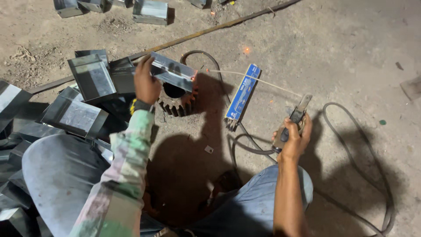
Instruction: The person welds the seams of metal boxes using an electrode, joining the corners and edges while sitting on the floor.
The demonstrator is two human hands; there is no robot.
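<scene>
Both hands are occupied over a dusty concrete floor [342,52]. A folded grey sheet-metal piece [173,72] is gripped at its near end by the left hand [146,82], fingers closed around it, and is held across the top of a dark toothed gear wheel [177,98] lying just beyond and to the right of that hand. An electrode holder [293,125] is clasped in the right hand [294,138], fingers wrapped around its handle. From the holder a thin welding rod [258,81] is extended toward the left hand, and its glowing tip is met at the right end of the metal piece. A blue box of welding rods [242,96] is seen on the floor between the two hands, beneath the rod. A black cable [355,145] is looped on the floor from under the right hand and around to its right. Many similar folded metal pieces [83,96] are heaped to the left of the left hand, and a long rusty bar [210,30] is laid on the floor beyond both hands. A patterned sleeve [127,175] is worn on the left arm.
</scene>
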